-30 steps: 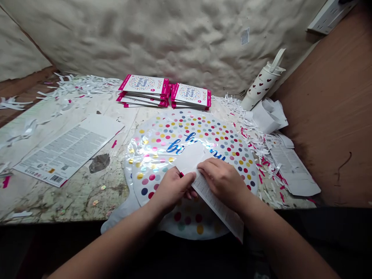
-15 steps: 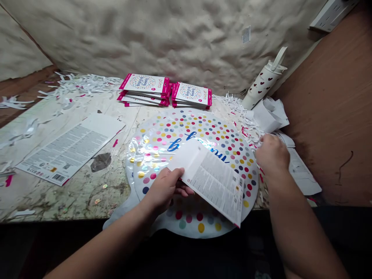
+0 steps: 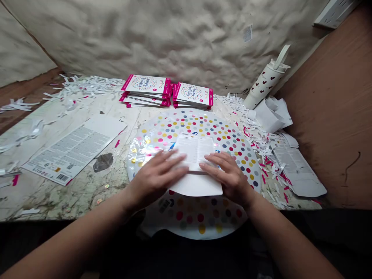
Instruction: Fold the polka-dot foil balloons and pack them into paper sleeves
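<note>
A flat foil balloon (image 3: 232,135), white with multicoloured dots, lies on the table and reaches over its front edge. On top of it rests a white cardboard packaging sleeve (image 3: 197,184), with grey print on its far part and a dark crease or slit across it. My left hand (image 3: 157,176) is over the sleeve's left side, fingers spread and somewhat blurred. My right hand (image 3: 229,174) touches the right side with its fingers stretched across the card; its thumb is hidden. Both hands cover parts of the sleeve and the balloon's blue lettering.
Two stacks of pink-and-white packs, a left stack (image 3: 147,85) and a right stack (image 3: 193,95), stand at the back. A printed card (image 3: 75,149) lies left. Paper shreds (image 3: 87,85), a heart-patterned tumbler (image 3: 264,85), curled paper (image 3: 273,114) and another printed card (image 3: 299,166) lie around.
The sleeve has turned and now lies squarer to me, plain end nearer. My right hand has come in from the right onto it. My left hand has released its pinch and spread its fingers.
</note>
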`<control>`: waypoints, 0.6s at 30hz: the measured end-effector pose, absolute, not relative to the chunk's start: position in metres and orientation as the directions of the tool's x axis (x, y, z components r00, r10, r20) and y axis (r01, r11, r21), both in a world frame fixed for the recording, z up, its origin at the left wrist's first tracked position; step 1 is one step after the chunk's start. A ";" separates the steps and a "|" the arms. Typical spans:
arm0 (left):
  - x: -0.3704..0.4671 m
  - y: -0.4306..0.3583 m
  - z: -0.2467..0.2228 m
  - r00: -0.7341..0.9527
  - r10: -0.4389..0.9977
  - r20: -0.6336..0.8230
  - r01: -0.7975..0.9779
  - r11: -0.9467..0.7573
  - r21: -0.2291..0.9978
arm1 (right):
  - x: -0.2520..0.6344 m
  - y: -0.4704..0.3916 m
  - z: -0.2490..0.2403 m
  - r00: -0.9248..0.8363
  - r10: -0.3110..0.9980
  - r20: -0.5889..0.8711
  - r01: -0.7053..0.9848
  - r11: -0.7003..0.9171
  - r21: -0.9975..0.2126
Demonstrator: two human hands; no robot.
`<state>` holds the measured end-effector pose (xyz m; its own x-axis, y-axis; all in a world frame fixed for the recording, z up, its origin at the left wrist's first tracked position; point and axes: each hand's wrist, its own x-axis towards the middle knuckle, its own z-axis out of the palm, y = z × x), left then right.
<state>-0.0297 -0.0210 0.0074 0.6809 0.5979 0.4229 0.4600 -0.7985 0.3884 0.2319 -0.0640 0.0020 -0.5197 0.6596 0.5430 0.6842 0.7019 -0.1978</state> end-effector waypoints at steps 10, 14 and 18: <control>-0.029 -0.035 -0.026 0.927 0.365 0.086 0.302 -0.863 0.405 | 0.215 -0.108 -0.024 -0.661 0.624 0.417 0.692 0.722 0.017; -0.027 -0.033 -0.018 0.925 0.373 0.075 0.310 -0.854 0.417 | 0.213 -0.099 -0.023 -0.692 0.629 0.355 0.668 0.744 -0.018; -0.013 -0.038 -0.010 0.836 0.542 0.088 0.445 -0.763 0.469 | 0.213 -0.078 -0.017 -0.564 0.796 0.218 0.701 0.602 -0.382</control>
